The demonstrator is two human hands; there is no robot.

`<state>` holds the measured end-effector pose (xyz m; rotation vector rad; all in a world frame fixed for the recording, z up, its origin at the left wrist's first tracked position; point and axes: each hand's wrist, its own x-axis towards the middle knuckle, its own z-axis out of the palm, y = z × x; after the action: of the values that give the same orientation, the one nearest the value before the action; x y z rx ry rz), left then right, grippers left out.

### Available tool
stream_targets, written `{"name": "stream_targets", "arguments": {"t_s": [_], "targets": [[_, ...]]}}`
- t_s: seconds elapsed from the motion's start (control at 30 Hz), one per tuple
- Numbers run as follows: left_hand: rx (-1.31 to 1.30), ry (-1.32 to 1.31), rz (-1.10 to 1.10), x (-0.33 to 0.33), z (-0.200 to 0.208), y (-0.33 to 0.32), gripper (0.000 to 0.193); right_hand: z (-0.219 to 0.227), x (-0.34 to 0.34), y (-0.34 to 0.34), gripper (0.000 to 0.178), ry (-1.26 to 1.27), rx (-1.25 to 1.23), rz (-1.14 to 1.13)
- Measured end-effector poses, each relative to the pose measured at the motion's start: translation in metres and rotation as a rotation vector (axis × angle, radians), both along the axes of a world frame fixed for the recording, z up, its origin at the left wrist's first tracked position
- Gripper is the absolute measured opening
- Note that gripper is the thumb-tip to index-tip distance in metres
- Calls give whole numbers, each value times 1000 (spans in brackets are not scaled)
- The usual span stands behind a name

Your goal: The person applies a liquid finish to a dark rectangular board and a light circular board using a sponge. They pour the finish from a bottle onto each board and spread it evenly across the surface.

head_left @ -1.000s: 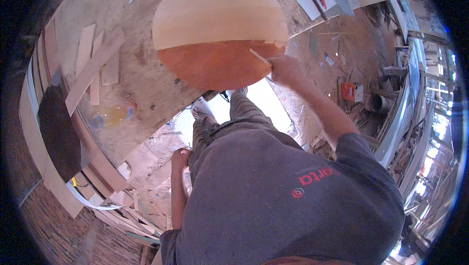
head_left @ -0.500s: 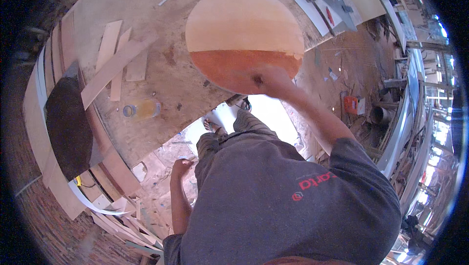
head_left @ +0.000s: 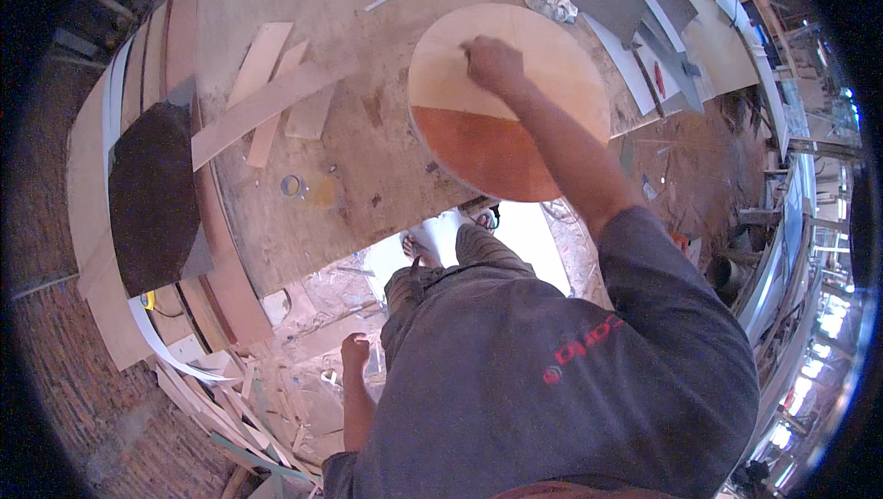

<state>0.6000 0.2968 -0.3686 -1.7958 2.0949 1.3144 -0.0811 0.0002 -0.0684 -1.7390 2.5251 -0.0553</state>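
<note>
A round wooden board (head_left: 566,57) lies at the table's near right edge, pale on its far part and reddish-brown on the near part. My right hand (head_left: 494,64) is closed over the pale part, touching or just above it. A small dark bit shows at its fingertips, but I cannot make out what it is. My left hand (head_left: 355,350) hangs low beside my body, off the table, fingers curled; whatever it may hold is hidden. Left of the board, a clear jar (head_left: 293,186) with yellowish contents is on the table.
Thin wood strips (head_left: 262,113) lie crossed on the worktable (head_left: 386,48). A dark sheet (head_left: 154,195) lies at the left. A crumpled pale rag (head_left: 552,4), grey sheets (head_left: 635,2) and a red tool (head_left: 659,80) are at the far right. Scraps (head_left: 221,421) pile up at lower left.
My right hand has moved from the reddish-brown near part to the far pale part of the board. The view has shifted, so the table appears further right. My left hand still hangs low.
</note>
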Motion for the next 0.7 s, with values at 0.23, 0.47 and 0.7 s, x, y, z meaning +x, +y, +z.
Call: {"name": "stream_targets", "arguments": {"t_s": [0.23,0.47,0.7], "targets": [[192,-30,201,-42,39,-14,32,-27,25,30,23,147,183,275],[274,-197,-348,-38,17,-61,27,-28,58,197,10,-142,172,543],[430,376,22,-232,188,-163,31,-54,-119,350,25,-1105,-412,-538]]}}
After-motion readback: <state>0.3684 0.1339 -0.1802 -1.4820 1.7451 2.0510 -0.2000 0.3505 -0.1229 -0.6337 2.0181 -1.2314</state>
